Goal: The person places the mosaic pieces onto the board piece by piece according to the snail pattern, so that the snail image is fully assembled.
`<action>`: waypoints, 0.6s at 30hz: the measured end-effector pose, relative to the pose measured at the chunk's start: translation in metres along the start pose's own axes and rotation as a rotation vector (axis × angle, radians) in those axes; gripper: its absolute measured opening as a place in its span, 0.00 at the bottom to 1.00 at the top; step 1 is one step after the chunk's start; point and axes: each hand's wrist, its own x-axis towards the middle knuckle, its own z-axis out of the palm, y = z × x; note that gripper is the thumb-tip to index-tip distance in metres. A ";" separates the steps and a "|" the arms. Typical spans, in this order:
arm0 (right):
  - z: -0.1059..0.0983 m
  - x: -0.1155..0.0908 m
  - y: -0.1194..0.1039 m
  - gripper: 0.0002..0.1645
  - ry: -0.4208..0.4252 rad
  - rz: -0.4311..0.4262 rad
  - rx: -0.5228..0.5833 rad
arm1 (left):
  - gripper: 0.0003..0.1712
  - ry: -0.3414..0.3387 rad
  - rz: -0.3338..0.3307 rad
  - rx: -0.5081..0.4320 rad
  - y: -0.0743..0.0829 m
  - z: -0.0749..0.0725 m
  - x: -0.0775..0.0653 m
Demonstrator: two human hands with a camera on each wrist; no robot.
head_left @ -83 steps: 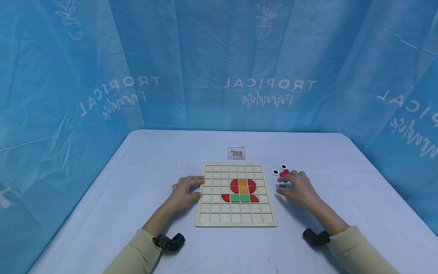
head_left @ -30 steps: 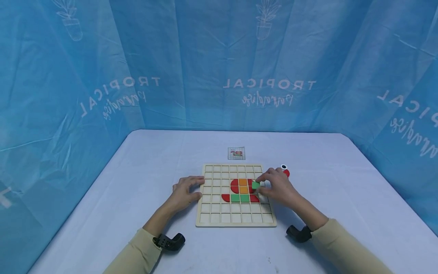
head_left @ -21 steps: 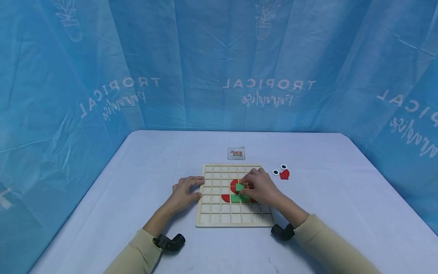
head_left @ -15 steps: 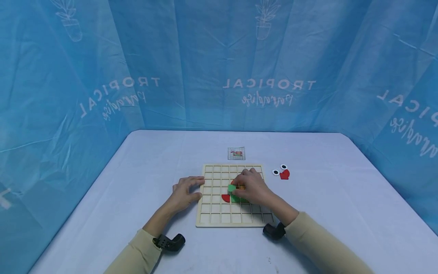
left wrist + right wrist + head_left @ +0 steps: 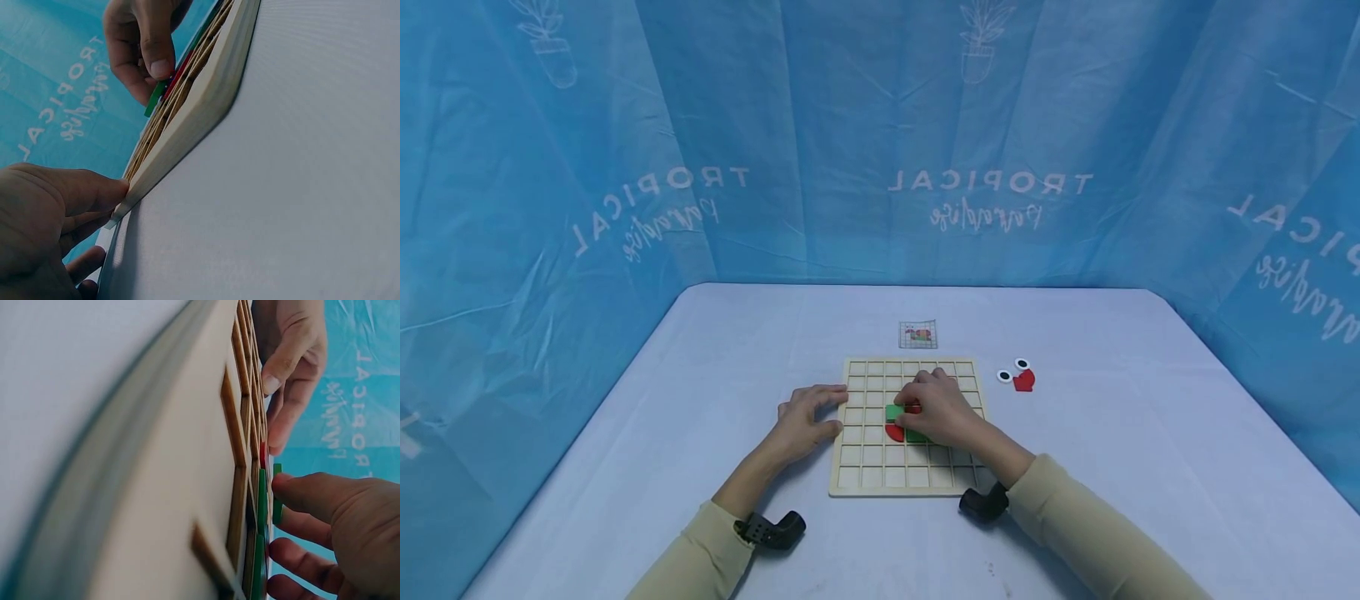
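Observation:
A pale gridded board point(image 5: 872, 477) lies flat on the white table. My right hand point(image 5: 943, 414) pinches a green square tile point(image 5: 892, 412) between thumb and fingers, over the board just above a red quarter-round piece point(image 5: 894, 433). In the right wrist view, the green tile point(image 5: 277, 512) shows slightly apart from the pieces set in the grid. The right hand covers most of those pieces; part of a green one point(image 5: 914, 436) shows below it. With thumb and fingers spread, my left hand point(image 5: 805, 423) touches the board's left edge.
Right of the board lie two round white eye pieces point(image 5: 1004, 377) with black centres and some red pieces point(image 5: 1024, 382). Behind the board is a small card point(image 5: 917, 335) with a coloured grid picture. Blue printed cloth point(image 5: 865, 233) surrounds the table.
My right hand took the green tile from the table right of the board and carried it leftward across the grid, past the red and orange pieces. The left hand stays put.

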 end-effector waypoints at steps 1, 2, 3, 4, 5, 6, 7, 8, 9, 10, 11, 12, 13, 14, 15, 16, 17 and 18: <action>0.000 0.000 0.000 0.15 0.000 0.000 -0.003 | 0.25 0.001 -0.001 0.001 0.000 0.000 0.000; 0.000 0.001 0.000 0.15 -0.001 0.000 -0.004 | 0.25 0.001 -0.002 0.000 0.000 0.000 0.000; 0.000 0.001 0.000 0.15 -0.001 0.000 -0.005 | 0.25 0.001 -0.003 -0.001 0.000 0.000 0.000; 0.000 0.001 -0.001 0.15 -0.002 -0.001 -0.009 | 0.25 0.002 -0.003 -0.002 0.000 0.000 0.000; 0.000 0.001 -0.001 0.14 -0.004 -0.001 -0.012 | 0.25 0.002 -0.003 -0.005 0.000 0.000 0.000; 0.000 0.001 -0.001 0.14 -0.006 -0.001 -0.017 | 0.25 0.001 -0.002 -0.008 0.000 0.000 0.000; 0.000 0.001 -0.001 0.13 -0.007 0.000 -0.020 | 0.25 0.001 -0.001 -0.010 0.000 0.000 0.000; 0.000 0.001 -0.001 0.13 -0.008 0.001 -0.023 | 0.25 0.001 -0.001 -0.011 0.000 0.000 0.000; 0.001 0.001 -0.001 0.13 -0.009 0.002 -0.026 | 0.25 0.001 0.000 -0.011 0.000 0.000 0.000; 0.001 0.001 -0.001 0.13 -0.009 0.002 -0.028 | 0.25 0.001 0.001 -0.011 0.000 0.000 0.000; 0.001 0.001 -0.001 0.13 -0.010 0.004 -0.028 | 0.25 0.000 0.000 -0.012 0.000 0.000 0.000; 0.001 0.001 -0.001 0.13 -0.008 0.005 -0.027 | 0.25 0.001 0.000 -0.011 0.000 0.000 0.000; 0.001 0.001 -0.001 0.13 -0.007 0.005 -0.026 | 0.25 0.001 0.000 -0.009 0.000 0.000 0.000; 0.001 0.001 -0.001 0.14 -0.005 0.003 -0.025 | 0.25 0.001 0.001 -0.008 0.000 0.000 0.000; 0.001 0.001 -0.001 0.14 -0.004 -0.002 -0.024 | 0.25 0.001 0.002 -0.007 0.000 0.000 0.000; 0.001 0.000 -0.001 0.14 -0.002 -0.006 -0.023 | 0.25 0.001 0.002 -0.007 0.000 0.000 0.000; 0.001 0.000 -0.001 0.14 0.000 -0.010 -0.022 | 0.25 0.001 0.004 -0.005 0.000 0.000 0.000; 0.001 0.000 -0.001 0.14 0.002 -0.014 -0.022 | 0.25 0.002 0.006 -0.004 0.000 0.000 0.000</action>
